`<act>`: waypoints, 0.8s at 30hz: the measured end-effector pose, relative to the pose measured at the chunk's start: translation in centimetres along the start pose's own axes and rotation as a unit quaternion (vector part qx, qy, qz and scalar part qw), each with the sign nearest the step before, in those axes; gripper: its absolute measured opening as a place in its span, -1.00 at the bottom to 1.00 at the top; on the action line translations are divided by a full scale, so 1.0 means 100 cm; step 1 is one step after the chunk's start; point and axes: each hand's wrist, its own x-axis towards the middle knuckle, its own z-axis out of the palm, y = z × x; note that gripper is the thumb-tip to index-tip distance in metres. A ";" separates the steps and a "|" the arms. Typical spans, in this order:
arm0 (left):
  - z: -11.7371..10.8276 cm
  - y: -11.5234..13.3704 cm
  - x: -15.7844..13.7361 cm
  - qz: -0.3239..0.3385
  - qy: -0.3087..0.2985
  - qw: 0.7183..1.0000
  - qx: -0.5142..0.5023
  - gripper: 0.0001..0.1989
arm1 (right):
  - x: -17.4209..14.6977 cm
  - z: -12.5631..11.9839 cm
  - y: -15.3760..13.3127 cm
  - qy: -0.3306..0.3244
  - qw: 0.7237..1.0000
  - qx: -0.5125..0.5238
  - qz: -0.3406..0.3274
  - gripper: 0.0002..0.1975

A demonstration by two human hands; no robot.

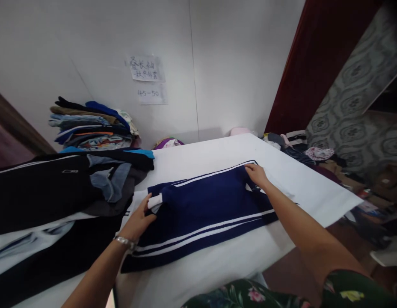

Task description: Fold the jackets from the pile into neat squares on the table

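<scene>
A navy garment (205, 201) with white stripes lies spread across the middle of the white surface (314, 188), its length running from left to right. White stripes follow its far edge, and more run along its near edge. The left hand (139, 220), with a bracelet (124, 242) at its wrist, is at the garment's left end, beside a small white band (155, 201) on the cloth; a gap shows between thumb and fingers, and whether this grip pinches any fabric I cannot tell. The right hand (258, 174) is at the far right corner, its grip narrow, with fingertips drawn together on the navy cloth; just below it the edge of the fabric opens in a fold. To the left, near the garment, lies a spread of black clothing (41, 188) with a short zip (70, 171) and a crumpled grey piece (111, 182) on it. Beyond it, on the far left, rises a stack of folded clothes (92, 126) in blue, black, brown and patterned cloth. A purple and white bundle (169, 142) sits by the far edge, against the pale wall (237, 64), where two handwritten notes (147, 68) hang, the lower reading "45-50". Past the right side is a heap of mixed clothes (297, 147).
</scene>
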 end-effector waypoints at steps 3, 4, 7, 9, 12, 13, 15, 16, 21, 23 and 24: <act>0.003 0.006 0.011 -0.077 0.015 0.991 -0.110 -0.22 | 0.027 -0.017 0.024 0.023 0.994 -0.021 0.104 -0.60; 0.004 0.010 0.014 -0.093 0.020 0.990 -0.108 -0.20 | 0.034 -0.017 0.029 0.018 0.991 -0.021 0.131 -0.56; 0.011 0.019 0.020 -0.102 0.030 0.994 -0.030 -0.24 | 0.049 -0.004 0.034 -0.005 0.982 -0.017 0.186 -0.48; 0.012 0.025 0.022 -0.092 0.030 0.995 0.014 -0.33 | 0.057 0.007 0.033 -0.011 0.980 -0.018 0.198 -0.47; 0.006 0.029 0.022 -0.078 0.037 0.996 0.027 -0.49 | 0.064 0.017 0.031 0.001 0.980 -0.030 0.194 -0.46; 0.002 0.029 0.021 -0.079 0.042 0.996 0.025 -0.52 | 0.065 0.016 0.031 0.009 0.981 -0.037 0.190 -0.44; -0.008 0.028 0.020 -0.091 0.057 0.994 0.025 -0.54 | 0.065 0.011 0.035 0.021 0.982 -0.055 0.178 -0.37; -0.013 0.027 0.020 -0.097 0.065 0.993 0.026 -0.54 | 0.064 0.007 0.038 0.023 0.983 -0.066 0.170 -0.35; -0.018 0.021 0.029 -0.107 0.014 0.990 0.094 -0.61 | 0.052 -0.005 0.057 -0.002 0.981 -0.137 0.134 -0.43; -0.015 0.019 0.033 -0.102 -0.024 0.983 0.150 -0.61 | 0.051 -0.007 0.061 -0.005 0.981 -0.157 0.118 -0.52; -0.013 0.019 0.034 -0.095 -0.032 0.980 0.172 -0.61 | 0.052 -0.009 0.062 -0.002 0.980 -0.164 0.110 -0.55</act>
